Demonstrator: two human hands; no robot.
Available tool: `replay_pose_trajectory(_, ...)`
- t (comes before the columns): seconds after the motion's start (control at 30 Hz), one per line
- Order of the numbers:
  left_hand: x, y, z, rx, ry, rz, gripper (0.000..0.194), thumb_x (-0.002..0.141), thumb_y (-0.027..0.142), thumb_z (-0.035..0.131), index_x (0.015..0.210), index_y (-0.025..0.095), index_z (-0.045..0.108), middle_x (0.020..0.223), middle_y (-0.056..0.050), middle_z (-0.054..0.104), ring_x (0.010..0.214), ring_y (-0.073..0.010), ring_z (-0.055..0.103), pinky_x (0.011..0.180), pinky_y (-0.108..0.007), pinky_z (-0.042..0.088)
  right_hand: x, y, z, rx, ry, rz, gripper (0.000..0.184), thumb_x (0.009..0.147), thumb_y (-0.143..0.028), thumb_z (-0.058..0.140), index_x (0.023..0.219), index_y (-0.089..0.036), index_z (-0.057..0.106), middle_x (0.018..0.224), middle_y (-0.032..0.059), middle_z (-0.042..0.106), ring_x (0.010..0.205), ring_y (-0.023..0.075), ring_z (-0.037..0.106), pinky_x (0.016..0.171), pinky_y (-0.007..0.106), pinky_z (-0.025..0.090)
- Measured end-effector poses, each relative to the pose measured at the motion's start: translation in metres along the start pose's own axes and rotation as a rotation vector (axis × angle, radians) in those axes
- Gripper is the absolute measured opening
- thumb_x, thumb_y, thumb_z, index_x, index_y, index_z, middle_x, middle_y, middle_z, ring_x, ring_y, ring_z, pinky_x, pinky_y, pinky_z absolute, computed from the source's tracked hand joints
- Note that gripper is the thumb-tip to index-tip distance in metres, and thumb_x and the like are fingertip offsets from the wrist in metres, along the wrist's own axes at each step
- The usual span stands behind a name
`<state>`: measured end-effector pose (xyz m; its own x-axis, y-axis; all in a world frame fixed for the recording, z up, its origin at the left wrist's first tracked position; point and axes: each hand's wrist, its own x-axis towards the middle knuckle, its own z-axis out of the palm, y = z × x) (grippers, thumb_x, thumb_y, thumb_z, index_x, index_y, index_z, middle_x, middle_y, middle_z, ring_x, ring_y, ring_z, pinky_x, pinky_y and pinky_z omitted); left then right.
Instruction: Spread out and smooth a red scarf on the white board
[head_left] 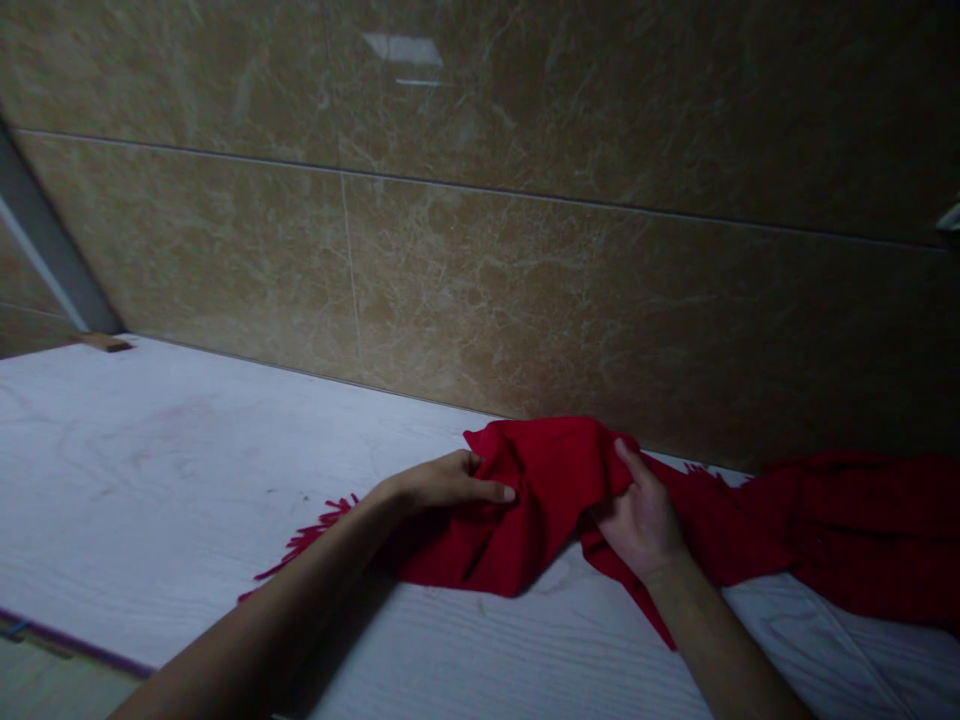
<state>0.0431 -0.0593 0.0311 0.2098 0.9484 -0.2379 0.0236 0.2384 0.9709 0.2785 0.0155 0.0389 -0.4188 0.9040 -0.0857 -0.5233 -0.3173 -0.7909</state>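
A red scarf [555,460] with fringed ends lies bunched along a white wood-grain board, and its middle is raised in folds between my hands. My left hand [457,482] grips a fold at the left, thumb on top and the other fingers hidden under the cloth. On the other side my right hand [637,515] is closed round the cloth, its thumb pointing up and its fingers behind the fold. Fringe spreads out on the board beside my left forearm. The scarf continues to the right edge of the view in a loose heap.
The white board [187,450] runs along a brown marble-patterned tile wall [450,260]. A grey metal post [56,240] stands at the far left, with a small brown block [105,342] at its foot. The board's dark front edge [82,645] shows at lower left.
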Motion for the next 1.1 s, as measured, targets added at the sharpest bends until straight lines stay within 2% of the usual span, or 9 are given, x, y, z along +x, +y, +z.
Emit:
replay_pose_trajectory(0.07, 0.0, -0.001, 0.003, -0.026, -0.003, 0.027, 0.03, 0.069, 0.037, 0.087, 0.081, 0.014, 0.071, 0.073, -0.002, 0.072, 0.059, -0.0121, 0.059, 0.056, -0.022, 0.044, 0.0, 0.003, 0.0, -0.003, -0.01, 0.009, 0.033, 0.074, -0.045, 0.079, 0.098, -0.022, 0.076, 0.099, 0.0076, 0.079, 0.11, 0.0324, 0.069, 0.09, 0.048, 0.059)
replay_pose_trajectory(0.17, 0.003, 0.001, 0.005, -0.219, 0.052, 0.115, 0.026, 0.078, 0.034, 0.078, 0.095, 0.016, 0.071, 0.081, -0.004, 0.075, 0.067, -0.0151, 0.065, 0.065, -0.024, 0.05, 0.003, 0.006, -0.001, 0.011, 0.028, -0.019, 0.029, 0.07, -0.033, 0.082, 0.096, -0.021, 0.075, 0.098, 0.0061, 0.079, 0.106, 0.0301, 0.071, 0.086, 0.043, 0.061)
replay_pose_trajectory(0.27, 0.007, 0.008, 0.003, -0.388, 0.161, 0.174, 0.029, 0.084, 0.03, 0.069, 0.109, 0.016, 0.07, 0.087, -0.007, 0.077, 0.072, -0.0186, 0.069, 0.071, -0.027, 0.054, 0.006, 0.007, -0.002, 0.023, 0.122, -0.081, 0.03, 0.064, -0.018, 0.084, 0.092, -0.02, 0.075, 0.093, 0.0046, 0.08, 0.089, 0.0255, 0.074, 0.07, 0.034, 0.063)
replay_pose_trajectory(0.43, 0.01, 0.018, -0.008, -0.388, 0.374, 0.163, 0.02, 0.089, 0.029, 0.065, 0.1, 0.013, 0.071, 0.079, -0.006, 0.077, 0.065, -0.0161, 0.068, 0.064, -0.024, 0.054, 0.009, 0.004, -0.005, 0.063, 0.264, -0.051, 0.02, 0.064, -0.006, 0.076, 0.076, -0.021, 0.068, 0.068, -0.0014, 0.074, 0.055, 0.0144, 0.066, 0.04, 0.02, 0.052)
replay_pose_trajectory(0.53, 0.008, 0.015, -0.012, -0.358, 0.26, 0.123, 0.029, 0.088, 0.039, 0.069, 0.096, 0.011, 0.073, 0.083, -0.009, 0.078, 0.071, -0.0177, 0.071, 0.072, -0.026, 0.056, 0.013, 0.0, -0.012, 0.073, 0.218, -0.056, 0.019, 0.067, -0.009, 0.074, 0.067, -0.022, 0.06, 0.054, -0.0041, 0.063, 0.044, 0.0113, 0.057, 0.037, 0.02, 0.049)
replay_pose_trajectory(0.67, 0.004, 0.007, -0.011, -0.205, 0.123, 0.046, 0.037, 0.077, 0.037, 0.083, 0.101, 0.01, 0.074, 0.089, -0.01, 0.079, 0.068, -0.016, 0.07, 0.062, -0.022, 0.054, 0.018, -0.011, -0.03, 0.057, 0.12, -0.181, 0.032, 0.069, -0.014, 0.075, 0.058, -0.024, 0.047, 0.044, -0.0081, 0.05, 0.038, 0.0091, 0.047, 0.036, 0.02, 0.045)
replay_pose_trajectory(0.8, 0.0, 0.004, -0.006, -0.311, 0.1, 0.057, 0.035, 0.077, 0.03, 0.082, 0.105, 0.011, 0.073, 0.093, -0.012, 0.079, 0.073, -0.0191, 0.073, 0.068, -0.025, 0.058, 0.017, -0.022, -0.037, 0.017, 0.079, -0.262, 0.026, 0.078, -0.032, 0.075, 0.066, -0.025, 0.053, 0.047, -0.0073, 0.054, 0.042, 0.0117, 0.05, 0.041, 0.024, 0.047)
replay_pose_trajectory(1.0, -0.003, 0.014, 0.001, -0.578, 0.062, 0.076, 0.027, 0.08, 0.024, 0.075, 0.103, 0.008, 0.072, 0.086, -0.013, 0.079, 0.078, -0.0229, 0.076, 0.077, -0.029, 0.06, 0.004, -0.012, -0.013, -0.024, 0.066, -0.1, 0.039, 0.081, -0.063, 0.071, 0.085, -0.024, 0.067, 0.068, -0.0018, 0.069, 0.051, 0.013, 0.056, 0.04, 0.021, 0.043)
replay_pose_trajectory(1.1, -0.005, 0.019, -0.001, -0.679, 0.061, 0.067, 0.03, 0.083, 0.025, 0.069, 0.106, 0.007, 0.071, 0.084, -0.013, 0.079, 0.082, -0.0242, 0.077, 0.078, -0.029, 0.061, -0.004, -0.002, -0.003, -0.181, -0.116, 0.089, 0.053, 0.075, -0.073, 0.07, 0.084, -0.021, 0.068, 0.062, -0.0011, 0.065, 0.046, 0.0104, 0.051, 0.034, 0.017, 0.037)
